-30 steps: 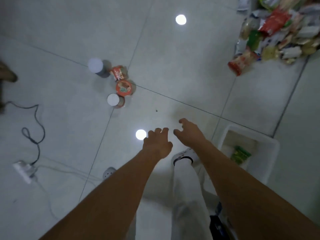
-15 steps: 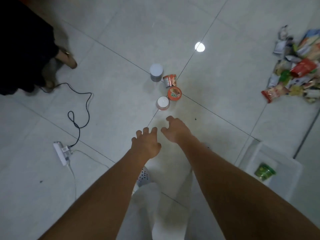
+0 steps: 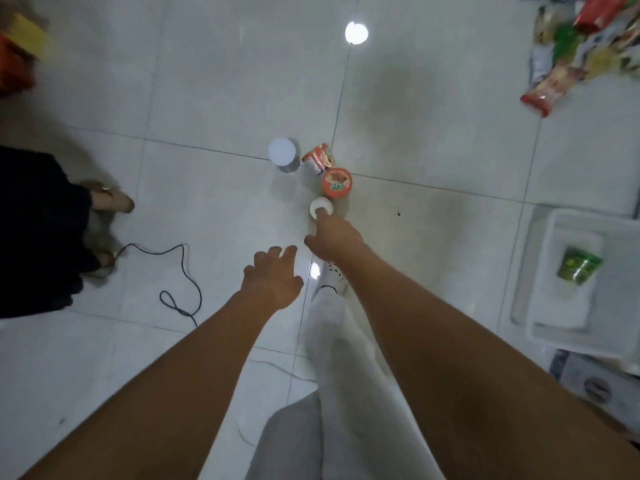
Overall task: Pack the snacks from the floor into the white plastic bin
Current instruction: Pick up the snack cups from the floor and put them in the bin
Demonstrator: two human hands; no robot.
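Several snack cups stand together on the tiled floor: a white-lidded cup (image 3: pixel 283 154), a tipped orange cup (image 3: pixel 317 158), an orange-lidded cup (image 3: pixel 337 182) and a small white-topped cup (image 3: pixel 319 205). My right hand (image 3: pixel 334 237) stretches forward, and one fingertip touches the top of the small white-topped cup. Behind it and to the left, my left hand (image 3: pixel 273 277) hovers with its fingers spread and holds nothing. The white plastic bin (image 3: pixel 543 271) sits on the floor at the right with a green snack pack (image 3: pixel 579 265) inside. A pile of loose snack packets (image 3: pixel 568 64) lies at the top right.
A person in dark clothes (image 3: pixel 38 230) stands at the left, feet near a black cable (image 3: pixel 181 271) that loops across the floor. My white-trousered leg and shoe (image 3: pixel 332 282) are under my right arm. A red and yellow object (image 3: pixel 17 53) lies at the top left.
My right hand has reached forward from short of the cups to the small white-topped cup and now touches it. My left hand lags behind. The view has moved closer to the cups.
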